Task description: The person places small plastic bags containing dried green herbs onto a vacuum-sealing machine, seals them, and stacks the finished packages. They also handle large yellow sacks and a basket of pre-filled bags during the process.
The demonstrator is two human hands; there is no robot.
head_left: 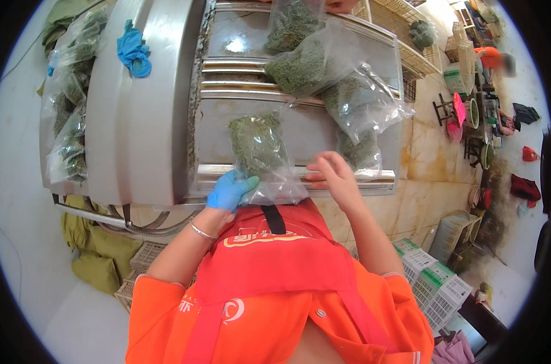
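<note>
- Clear plastic bag packed with small green pieces (255, 142): there it lay, straight ahead of the wearer, near the front edge of the flat grey metal bed with its raised rails (221, 130).
- Long axis? It ran away from the body, the far end tipped a touch to the left; the bulging green fill sat at the far end, and the slack, see-through end pointed back toward the red cloth apron (275, 267).
- Left hand in a thin blue glove (230, 191), the nearer one by some way: it was closed on the bag's near left side, thumb on top, just below the fill.
- Bare right hand (336, 179), off to the right: fingers loosely curled and parted, nothing in the grip, tips turned inward toward the slack end. Just beside that plastic, and whether a fingertip brushed it, I could not tell.
- So the hands stood apart, with the loose end of the bag between them, and the fill lay beyond them both!
- Farther right on the bed, a clear bag of green pieces with a crumpled top (354, 100) lay well beyond the right fingertips, the smooth domed silver metal cover (148, 121) away to the left.
</note>
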